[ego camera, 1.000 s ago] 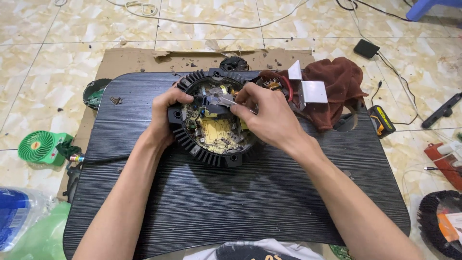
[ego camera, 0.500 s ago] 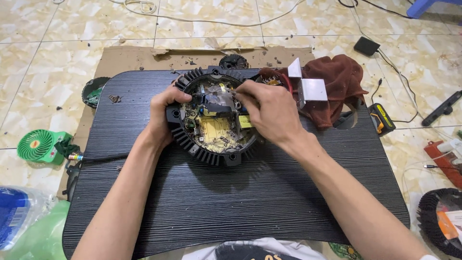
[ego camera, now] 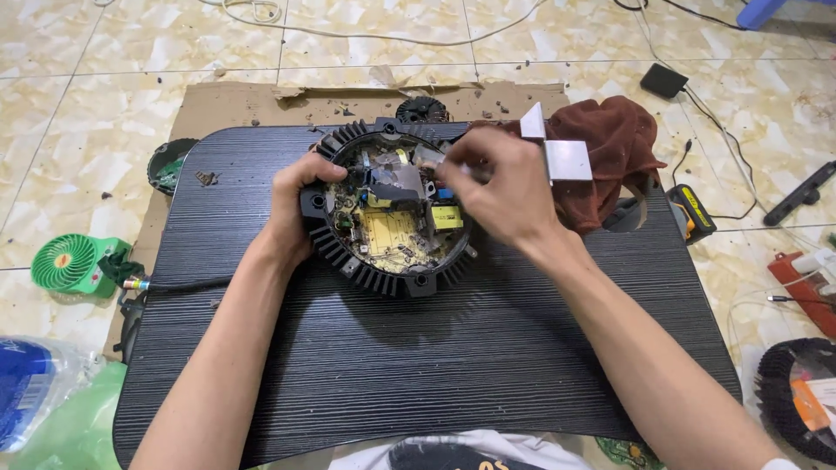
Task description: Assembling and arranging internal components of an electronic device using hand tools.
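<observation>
A round black finned housing lies on the black ribbed board, open on top, with a yellow circuit board and small parts inside. My left hand grips the housing's left rim. Over the housing's upper right, my right hand has its fingers pinched on a small grey part at the top of the circuit board; the fingertips hide what exactly is held.
A brown cloth with grey metal brackets lies right of the housing. On the tiled floor sit a small green fan at left, a black adapter with cables, a yellow-black tool, and another finned part at bottom right.
My right hand has shifted from the middle of the housing toward its upper right edge, uncovering more of the circuit board. My left hand stays on the left rim.
</observation>
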